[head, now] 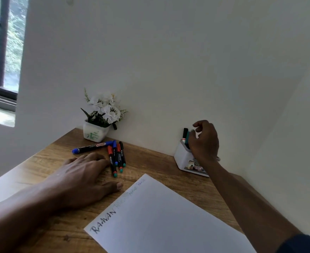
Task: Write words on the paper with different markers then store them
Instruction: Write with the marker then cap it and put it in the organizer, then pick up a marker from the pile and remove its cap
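A white paper point(159, 216) lies on the wooden table point(150, 161) with a black word and fainter green and blue words along its left edge. Several small markers point(117, 157) and one large blue marker point(92, 147) lie loose near the back. My left hand point(84, 172) rests flat on the table, fingertips beside the small markers. My right hand point(203, 141) hovers at the white holder point(183, 157), fingers loosely curled. Its fingertips are next to a teal marker point(187, 138) standing in the holder beside a black marker point(185, 133).
A white pot of white flowers point(101, 117) stands at the back left against the wall. The holder sits in the back right corner where two walls meet. A window point(2, 52) is at the far left.
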